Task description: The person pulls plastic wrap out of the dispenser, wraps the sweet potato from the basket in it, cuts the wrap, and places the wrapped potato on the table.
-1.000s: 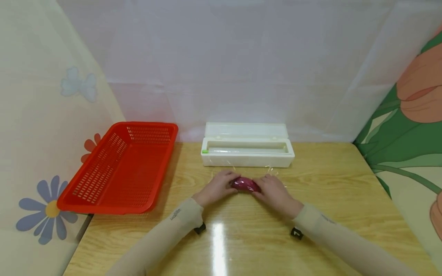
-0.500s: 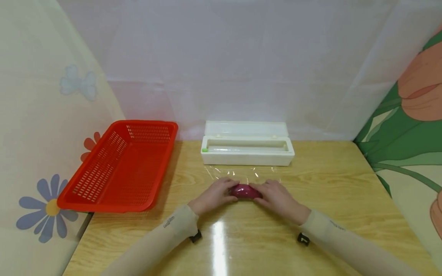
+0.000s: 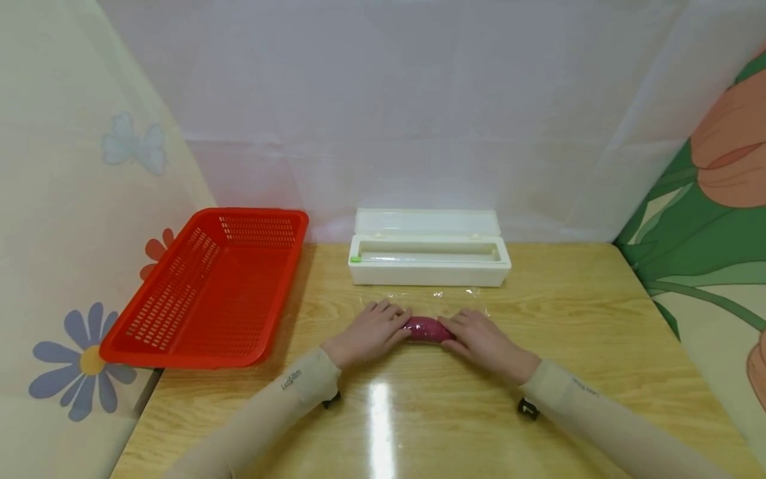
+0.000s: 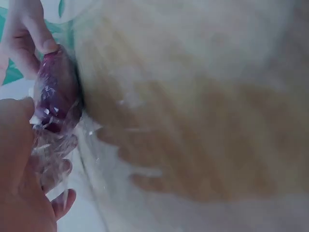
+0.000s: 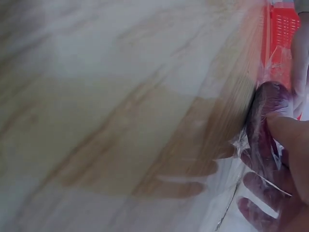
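An oblong purple-red vegetable (image 3: 426,329) lies crosswise between my hands over the table, in clear plastic wrap; its exact kind is hard to tell. My left hand (image 3: 372,332) pinches its left end between thumb and index finger, the other fingers spread out. My right hand (image 3: 481,342) grips the right end, thumb on the near side. In the left wrist view the wrap (image 4: 53,154) bunches over the left fingers. Glossy film also covers the vegetable (image 5: 265,116) in the right wrist view, with the right thumb pressing against it. Loose film shows faintly beyond the hands.
Behind the hands stands a white wrap dispenser box (image 3: 429,275), lid raised, a film roll inside and a green slider (image 3: 356,259) at its left. A red plastic basket (image 3: 239,306) sits on the left of the wooden table (image 3: 574,313).
The vegetable has come slightly nearer to me and turned a little in the film. My left hand has shifted outward with fingers more spread; the right hand has moved slightly nearer.
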`<state>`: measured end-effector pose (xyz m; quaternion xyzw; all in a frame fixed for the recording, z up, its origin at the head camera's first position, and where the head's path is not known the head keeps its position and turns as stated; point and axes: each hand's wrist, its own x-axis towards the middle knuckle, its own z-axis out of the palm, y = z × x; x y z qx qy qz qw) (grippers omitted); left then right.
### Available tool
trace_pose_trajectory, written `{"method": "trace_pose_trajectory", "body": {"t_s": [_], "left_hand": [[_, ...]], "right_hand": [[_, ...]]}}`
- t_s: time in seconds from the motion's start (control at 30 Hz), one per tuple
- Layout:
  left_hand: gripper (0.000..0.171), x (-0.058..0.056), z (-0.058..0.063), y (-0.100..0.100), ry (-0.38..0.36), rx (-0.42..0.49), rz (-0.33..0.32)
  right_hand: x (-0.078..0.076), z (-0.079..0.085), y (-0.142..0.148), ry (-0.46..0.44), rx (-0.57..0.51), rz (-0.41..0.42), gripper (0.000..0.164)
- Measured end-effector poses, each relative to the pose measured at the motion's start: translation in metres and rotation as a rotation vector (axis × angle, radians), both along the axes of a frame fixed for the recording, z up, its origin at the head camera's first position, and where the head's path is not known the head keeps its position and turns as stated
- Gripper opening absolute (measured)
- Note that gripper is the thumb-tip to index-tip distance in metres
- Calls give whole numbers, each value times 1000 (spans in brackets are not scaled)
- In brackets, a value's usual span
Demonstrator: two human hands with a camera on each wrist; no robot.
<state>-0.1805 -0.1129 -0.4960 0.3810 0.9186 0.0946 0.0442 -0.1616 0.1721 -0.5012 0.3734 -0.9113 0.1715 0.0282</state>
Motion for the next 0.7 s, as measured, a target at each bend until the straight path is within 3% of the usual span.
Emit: {"method": "trace_pose_trajectory", "body": {"t_s": [0.13,0.3,0.5,0.6,0.7], "left_hand": [[53,-1,6,-2,22,-40,-36],[54,-3,5,-7,32,-49,-68],[48,-2,1,-9,124,-104,-90],[58,-2,0,-10,133,-144,-86],[73,-1,1,-9,94,-120,-51]], "right_hand": [[-2,-1,2,16,-8,16,50],[-5,-1,4,18,-12,45,51],[-7,-2,5,23,-9,57,50],[-8,-2,5,21,2,54,50],[-10,-1,4,17,12,52,51]]}}
